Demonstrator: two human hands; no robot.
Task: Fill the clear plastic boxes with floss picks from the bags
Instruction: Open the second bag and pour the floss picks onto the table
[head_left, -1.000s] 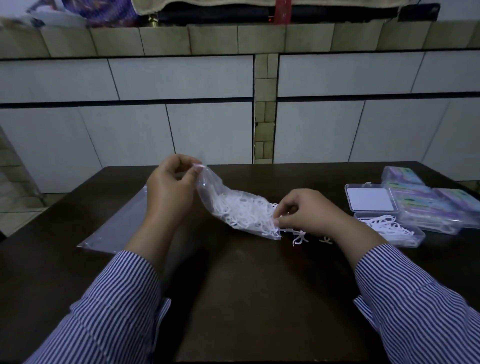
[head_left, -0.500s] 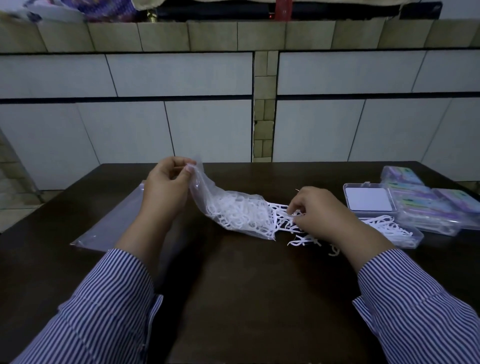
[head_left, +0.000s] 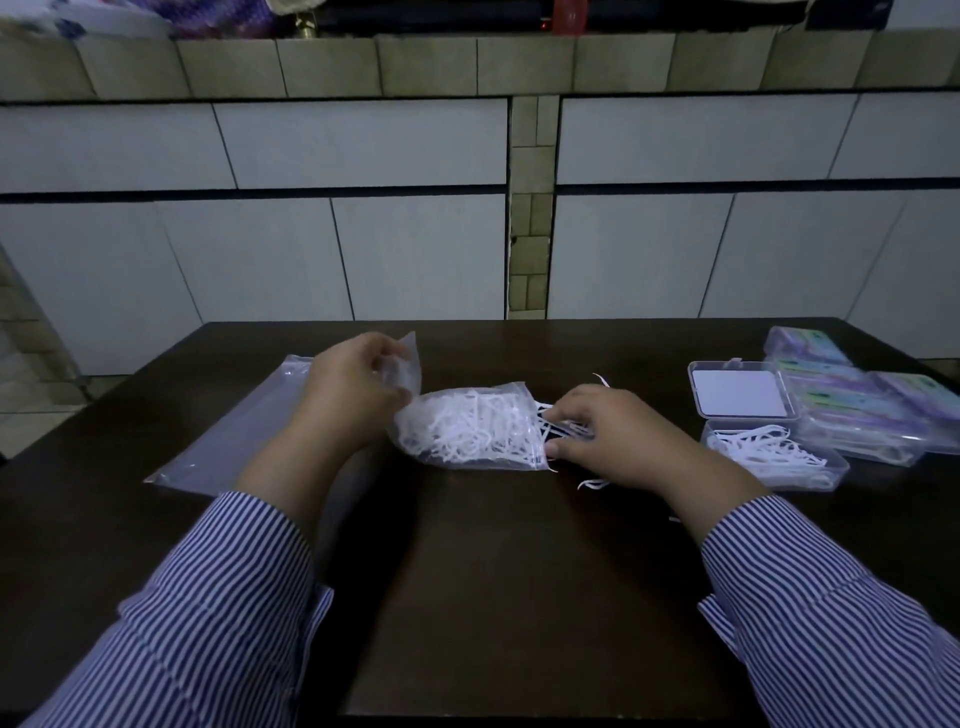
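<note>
A clear plastic bag (head_left: 467, 431) full of white floss picks lies on the dark table (head_left: 493, 571). My left hand (head_left: 353, 395) pinches the bag's closed end, lifted a little. At the bag's open mouth, my right hand (head_left: 608, 436) has its fingers curled over a bunch of floss picks (head_left: 563, 426). A few loose picks (head_left: 592, 484) lie beside that hand. To the right an open clear plastic box (head_left: 774, 460) holds floss picks, its lid (head_left: 740, 389) tipped back.
An empty flat plastic bag (head_left: 228, 441) lies left of my left hand. Several closed, filled boxes with purple labels (head_left: 872, 405) are stacked at the far right table edge. A tiled wall stands behind the table.
My left hand lowered the bag's end, so the bag now lies flatter. My right hand, having pulled picks out toward the right, came back to the bag's mouth.
</note>
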